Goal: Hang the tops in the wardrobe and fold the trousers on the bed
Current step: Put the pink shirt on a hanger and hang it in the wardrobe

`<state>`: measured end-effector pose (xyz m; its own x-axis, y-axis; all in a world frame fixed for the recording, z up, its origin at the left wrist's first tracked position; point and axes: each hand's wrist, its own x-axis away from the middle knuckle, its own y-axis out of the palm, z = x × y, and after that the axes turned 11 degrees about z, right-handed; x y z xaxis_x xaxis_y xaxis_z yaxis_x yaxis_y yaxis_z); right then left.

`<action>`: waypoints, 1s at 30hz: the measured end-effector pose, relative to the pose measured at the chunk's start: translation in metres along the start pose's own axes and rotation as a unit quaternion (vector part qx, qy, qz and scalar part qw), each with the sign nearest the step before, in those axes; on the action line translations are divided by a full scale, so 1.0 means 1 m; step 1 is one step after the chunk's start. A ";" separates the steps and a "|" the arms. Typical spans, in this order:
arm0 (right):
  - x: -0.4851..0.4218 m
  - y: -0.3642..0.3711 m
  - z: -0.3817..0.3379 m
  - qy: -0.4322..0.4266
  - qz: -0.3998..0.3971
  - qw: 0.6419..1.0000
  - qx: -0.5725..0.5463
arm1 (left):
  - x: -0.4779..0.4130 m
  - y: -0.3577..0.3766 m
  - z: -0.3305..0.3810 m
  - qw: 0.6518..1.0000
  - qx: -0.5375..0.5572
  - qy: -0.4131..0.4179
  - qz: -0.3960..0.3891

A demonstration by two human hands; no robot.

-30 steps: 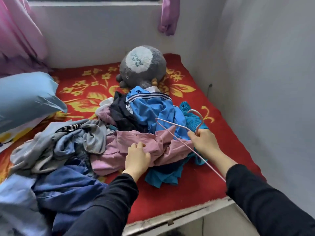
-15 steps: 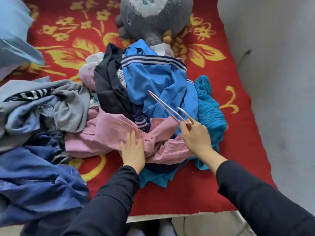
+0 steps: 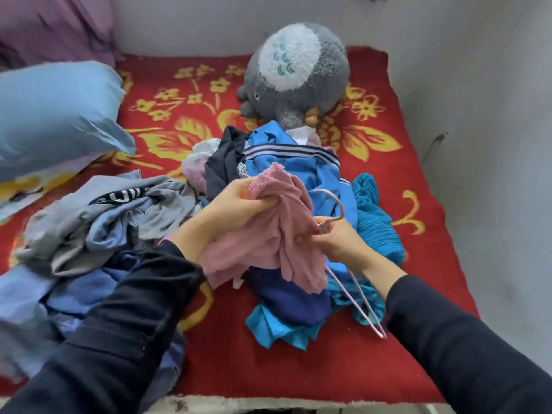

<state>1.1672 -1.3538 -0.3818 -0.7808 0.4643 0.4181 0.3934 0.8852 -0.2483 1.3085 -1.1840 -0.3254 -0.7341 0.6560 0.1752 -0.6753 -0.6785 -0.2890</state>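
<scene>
While the left hand (image 3: 236,204) clenches a bunched pink top (image 3: 286,249) above the clothes heap (image 3: 298,174) near the right edge of the bed (image 3: 313,372), the right hand (image 3: 339,242) pinches a pink hanger (image 3: 355,297) by its neck; the top hides the hanger's far arm and some right fingertips.

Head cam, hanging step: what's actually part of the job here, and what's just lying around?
In the job: pink top, gripped by the left hand; pink hanger, held by the right hand; blue striped jacket, teal garment and grey clothes waiting in the pile.
Lying about: grey plush toy, blue pillow, purple curtain.
</scene>
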 end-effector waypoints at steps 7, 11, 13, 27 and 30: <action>0.030 -0.007 -0.163 -0.137 0.025 0.984 -0.111 | 0.033 -0.086 0.131 0.985 0.057 0.118 0.116; 0.065 -0.001 -0.234 -0.177 -0.078 0.966 -0.170 | 0.058 -0.113 0.214 0.955 0.136 0.221 0.145; 0.080 0.008 -0.257 -0.194 -0.032 0.972 -0.126 | 0.066 -0.120 0.244 0.945 0.148 0.246 0.157; 0.117 -0.011 -0.354 -0.259 0.219 0.929 -0.147 | 0.050 -0.134 0.143 0.953 -0.088 0.064 0.282; 0.118 -0.015 -0.366 -0.275 0.222 0.918 -0.180 | 0.044 -0.108 0.094 0.963 -0.153 -0.015 0.219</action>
<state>1.2468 -1.3016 -0.0087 -0.5935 0.7838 -0.1828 0.7892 0.6113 0.0586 1.3425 -1.1134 -0.1980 -0.9489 0.3154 -0.0012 -0.2506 -0.7563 -0.6044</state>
